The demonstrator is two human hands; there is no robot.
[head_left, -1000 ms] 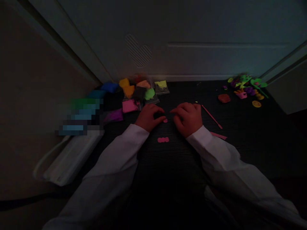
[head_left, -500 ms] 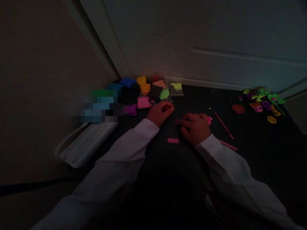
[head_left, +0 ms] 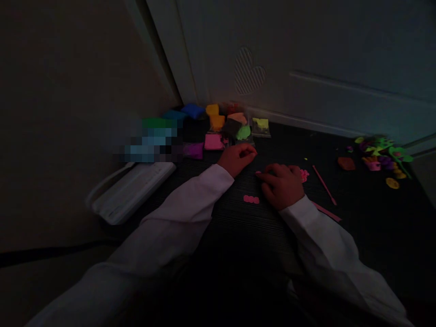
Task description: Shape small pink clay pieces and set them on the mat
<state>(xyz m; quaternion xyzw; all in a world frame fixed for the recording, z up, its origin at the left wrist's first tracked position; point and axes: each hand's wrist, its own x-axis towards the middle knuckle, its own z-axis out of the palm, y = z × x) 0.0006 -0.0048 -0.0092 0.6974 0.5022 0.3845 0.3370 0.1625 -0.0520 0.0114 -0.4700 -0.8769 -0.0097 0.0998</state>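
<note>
My left hand rests on the dark table with thumb and fingertips pinched together; whatever may be between them is too small and dim to make out. To its right, my right hand lies palm down, fingers apart and holding nothing. A tiny pink clay bit is on the table at its index fingertip. Three flattened pink clay discs, joined in a row, lie nearer to me. Beside the right hand's knuckles is a pink clay flower-like cluster, partly hidden by the hand.
Bags of coloured clay, including a pink clay pack, stand at the back left. A white power strip lies at left. On the right are a pink modelling tool, a pink strip, a brown lump and clay figures.
The whole scene has shifted rightward in view as the head turned. My right index fingertip has drawn back slightly, so the tiny pink bit shows more. My left hand keeps its pinch.
</note>
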